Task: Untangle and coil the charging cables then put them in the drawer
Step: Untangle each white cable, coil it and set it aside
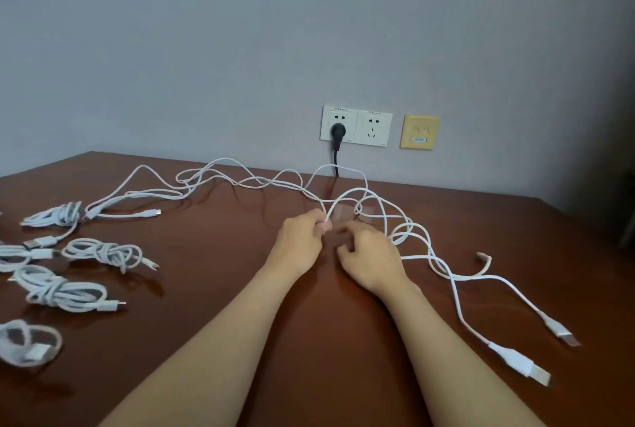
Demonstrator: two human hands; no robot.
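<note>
Pinches one strand of the tangled cables [275,183] with left hand [302,237]. Curls right hand [369,255] just beside; grip not discernible. Tangle axis: left to right along far table [240,289], beyond fingertips. Nearer: left hand.

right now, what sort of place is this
Probably a desk in an office or bedroom: a reddish-brown wooden tabletop set against a grey wall, white double wall sockets, and a yellow network-port plate.
</note>
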